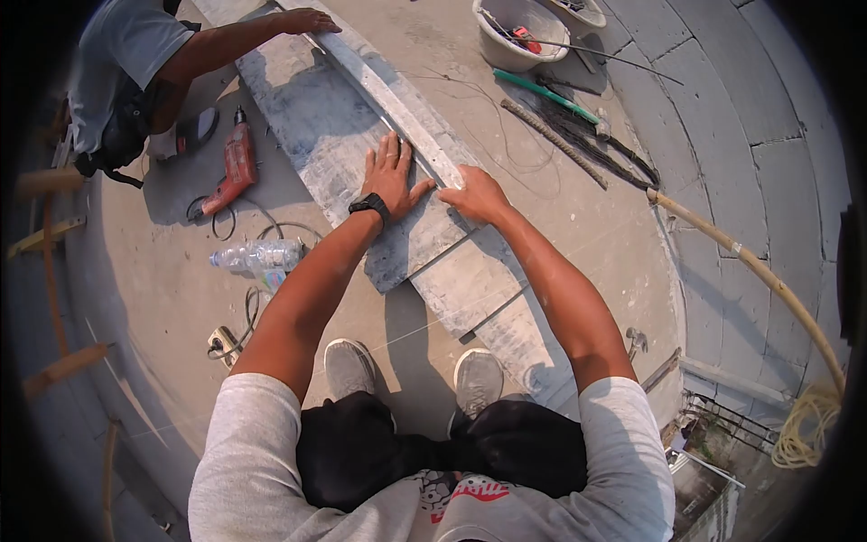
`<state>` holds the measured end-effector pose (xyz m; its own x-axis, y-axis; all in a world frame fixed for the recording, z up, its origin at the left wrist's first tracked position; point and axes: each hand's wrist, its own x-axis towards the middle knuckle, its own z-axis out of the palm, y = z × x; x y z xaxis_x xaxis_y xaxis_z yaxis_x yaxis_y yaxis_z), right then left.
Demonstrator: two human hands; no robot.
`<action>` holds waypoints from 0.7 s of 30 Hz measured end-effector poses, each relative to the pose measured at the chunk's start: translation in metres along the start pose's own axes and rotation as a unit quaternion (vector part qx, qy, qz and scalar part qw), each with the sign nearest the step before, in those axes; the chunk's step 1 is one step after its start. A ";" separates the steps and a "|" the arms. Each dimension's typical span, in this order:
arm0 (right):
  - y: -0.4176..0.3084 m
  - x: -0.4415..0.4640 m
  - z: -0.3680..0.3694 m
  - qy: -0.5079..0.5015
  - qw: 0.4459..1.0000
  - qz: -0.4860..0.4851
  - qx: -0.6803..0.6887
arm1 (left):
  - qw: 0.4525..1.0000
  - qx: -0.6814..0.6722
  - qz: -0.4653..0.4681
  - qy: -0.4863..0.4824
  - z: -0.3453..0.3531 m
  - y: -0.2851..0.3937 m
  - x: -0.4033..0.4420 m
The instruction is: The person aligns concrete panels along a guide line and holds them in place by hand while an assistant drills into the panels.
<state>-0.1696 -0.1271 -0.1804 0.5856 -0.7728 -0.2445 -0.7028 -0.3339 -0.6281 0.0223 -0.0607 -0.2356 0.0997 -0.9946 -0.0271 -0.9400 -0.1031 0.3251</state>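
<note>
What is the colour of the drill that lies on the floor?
The drill is red; the head view shows it best.

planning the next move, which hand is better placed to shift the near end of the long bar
Probably the right hand: it grips the long bar at its near end, while the left hand lies spread on the grey board.

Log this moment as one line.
left hand: spread on grey board | right hand: gripping pale bar at near end | co-worker's hand: on bar
</note>
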 end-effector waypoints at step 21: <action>-0.009 -0.005 0.001 0.028 0.999 0.028 -0.028 | 1.000 -0.004 0.002 0.000 0.005 -0.001 0.001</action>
<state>-0.1655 -0.1200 -0.1747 0.5222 -0.8194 -0.2364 -0.7563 -0.3168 -0.5724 0.0221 -0.0619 -0.2406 0.0964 -0.9950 -0.0251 -0.9376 -0.0992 0.3331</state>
